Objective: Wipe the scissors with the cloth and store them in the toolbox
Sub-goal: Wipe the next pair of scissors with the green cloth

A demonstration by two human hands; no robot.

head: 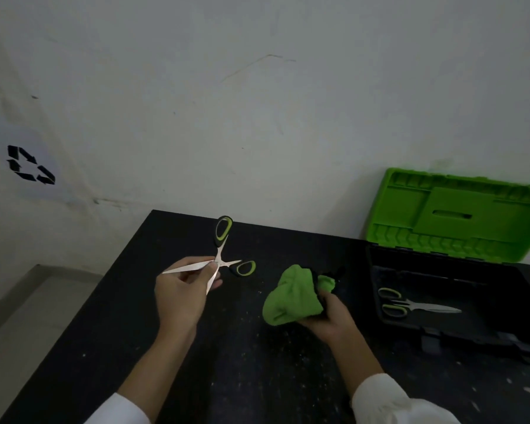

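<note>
- The left hand (181, 296) pinches a pair of scissors (219, 259) by the blades, thumb and fingers curled round the metal just below the pivot.
- The scissors are spread wide open and held above the black speckled table (227, 362). The green-and-black handle loops point away from the person and the blade tips point back toward the hand and to the left.
- The right hand (328, 316) grips a bunched green cloth (291, 296) with a dark edge. It is near the scissors but apart from them.
- A toolbox (471, 333) stands open at the right of the table, its black base toward the person and its green lid (459, 215) leaning against the wall.
- A second pair of scissors (416, 305), closed, lies inside the base.
- Both wrists show white sleeves (380, 396).
- A black recycling symbol (29, 164) marks the wall at left.
</note>
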